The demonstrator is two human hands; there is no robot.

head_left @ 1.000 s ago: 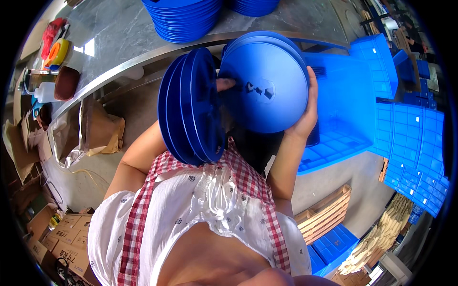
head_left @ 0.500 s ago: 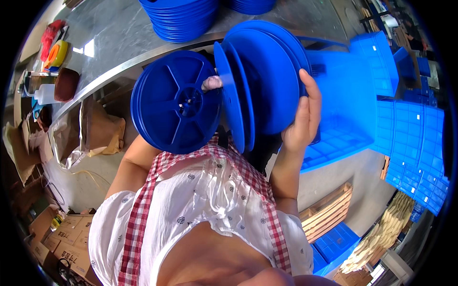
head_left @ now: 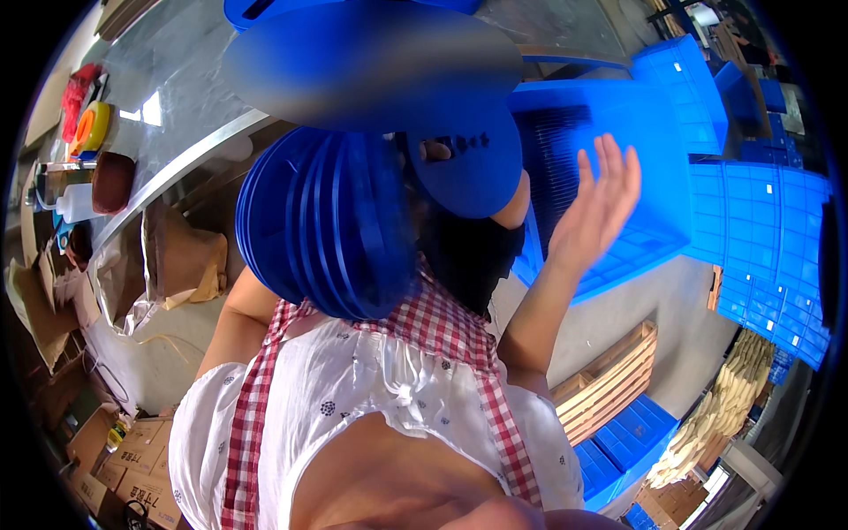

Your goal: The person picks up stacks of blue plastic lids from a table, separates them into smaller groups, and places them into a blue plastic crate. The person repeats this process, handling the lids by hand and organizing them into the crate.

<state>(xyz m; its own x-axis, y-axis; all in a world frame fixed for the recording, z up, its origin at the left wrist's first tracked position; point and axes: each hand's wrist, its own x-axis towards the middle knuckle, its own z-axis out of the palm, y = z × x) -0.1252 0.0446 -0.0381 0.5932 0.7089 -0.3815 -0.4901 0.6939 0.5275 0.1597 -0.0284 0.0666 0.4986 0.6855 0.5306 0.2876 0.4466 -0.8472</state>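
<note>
Close to my chest is a stack of blue plastic reel discs (head_left: 309,225), tilted on edge and fanned slightly apart. My left forearm reaches behind this stack and supports it; the fingers are mostly hidden. Beside it hangs another blue disc (head_left: 481,181), with a bit of skin, seemingly a fingertip, at its middle hole. Above both, a motion-blurred blue disc (head_left: 371,71) lies across the table's edge in the picture; I cannot tell what holds it. My right hand (head_left: 601,203) is raised with fingers spread, holding nothing, in front of a large blue crate (head_left: 649,190).
Dark ridged edges (head_left: 552,168) show inside the crate. More blue crates (head_left: 751,221) are stacked at the right, near a wooden pallet (head_left: 605,380). Tape rolls (head_left: 88,128) and a white bottle (head_left: 75,203) lie on the metal table (head_left: 190,84). Cardboard boxes (head_left: 146,468) stand lower left.
My right hand has let go of the blue discs and moved right, fingers spreading. The discs have separated: one swings up toward the table, blurred, while the left stack has turned edge-on.
</note>
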